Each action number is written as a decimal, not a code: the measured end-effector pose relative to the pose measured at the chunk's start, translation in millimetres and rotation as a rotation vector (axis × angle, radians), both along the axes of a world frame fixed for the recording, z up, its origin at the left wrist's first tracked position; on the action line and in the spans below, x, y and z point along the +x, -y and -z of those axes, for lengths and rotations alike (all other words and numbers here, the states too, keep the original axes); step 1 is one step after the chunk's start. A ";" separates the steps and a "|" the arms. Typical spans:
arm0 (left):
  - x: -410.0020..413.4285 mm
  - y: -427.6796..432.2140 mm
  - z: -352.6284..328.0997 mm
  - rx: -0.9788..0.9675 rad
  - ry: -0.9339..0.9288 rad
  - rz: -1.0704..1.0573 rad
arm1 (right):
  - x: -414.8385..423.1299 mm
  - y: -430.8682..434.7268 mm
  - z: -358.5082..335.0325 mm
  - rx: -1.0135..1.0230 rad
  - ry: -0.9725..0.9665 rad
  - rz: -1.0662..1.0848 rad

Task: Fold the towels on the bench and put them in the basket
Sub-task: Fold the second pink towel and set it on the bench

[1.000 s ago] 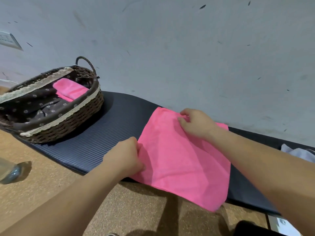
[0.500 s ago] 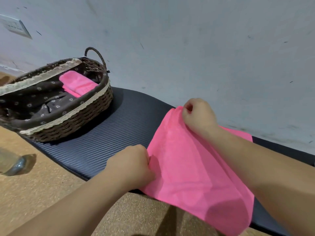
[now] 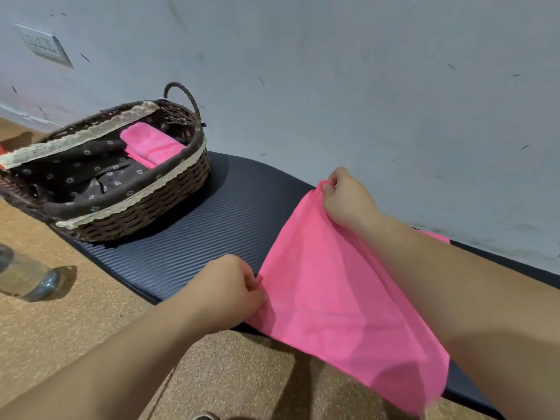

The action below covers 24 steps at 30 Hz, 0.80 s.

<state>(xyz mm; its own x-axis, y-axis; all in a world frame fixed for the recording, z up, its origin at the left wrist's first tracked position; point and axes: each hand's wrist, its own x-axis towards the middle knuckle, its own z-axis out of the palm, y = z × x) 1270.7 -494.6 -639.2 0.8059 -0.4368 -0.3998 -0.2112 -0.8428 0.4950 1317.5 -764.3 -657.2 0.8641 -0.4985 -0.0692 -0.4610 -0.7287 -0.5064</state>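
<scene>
My left grip (image 3: 225, 294) is closed in a pinch on the near left corner of the pink towel (image 3: 327, 298), fingers curled tight over the cloth. My right grip (image 3: 348, 201) is closed the same way on the far left corner, with a small loop of cloth bunched in it. Between them the towel's left edge is raised and fairly taut above the dark surface (image 3: 212, 237). The rest of the towel slopes away to the right under my right forearm, and its near right corner hangs off the near edge of the surface toward the floor.

I judge this to be the first fold, with the left edge going over onto the right edge. To do it well I should hold the two corners level and the edge stretched between them, so the cloth travels as one flat sheet and does not sag in the middle. The hanging corner worries me, since its weight may drag the towel askew. I would draw the whole towel toward the far side before laying the edge down. Then I would match corner to corner, let go, and press the crease flat.

The basket (image 3: 136, 213) sits well apart on the left end of the surface, with one folded towel (image 3: 151, 145) already inside it.
</scene>
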 end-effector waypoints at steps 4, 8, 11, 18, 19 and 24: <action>5.9 -3.4 -9.6 -0.023 -0.128 -0.079 | 8.7 -7.2 -5.6 -0.098 -0.054 -0.028; 8.8 -2.3 -12.3 0.025 -0.092 -0.056 | 12.3 -13.4 0.3 -0.210 -0.159 -0.038; 6.0 -0.6 -4.0 0.156 0.124 0.041 | 8.7 -15.9 8.2 -0.236 -0.139 -0.002; -4.4 6.5 -8.4 0.132 0.361 0.110 | -26.7 -12.6 3.0 -0.279 0.094 -0.098; -7.0 8.9 -10.5 0.076 0.382 0.135 | -37.7 -11.5 1.9 -0.293 0.064 -0.141; -53.3 30.4 -11.7 0.029 0.370 0.426 | -102.5 2.1 -2.2 -0.442 -0.255 -0.273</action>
<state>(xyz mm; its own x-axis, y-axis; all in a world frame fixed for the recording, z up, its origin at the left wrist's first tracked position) 1217.5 -525.0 -627.4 0.6494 -0.7473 -0.1410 -0.6910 -0.6572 0.3009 1215.0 -766.4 -655.0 0.9487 -0.2891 -0.1281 -0.2944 -0.9554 -0.0242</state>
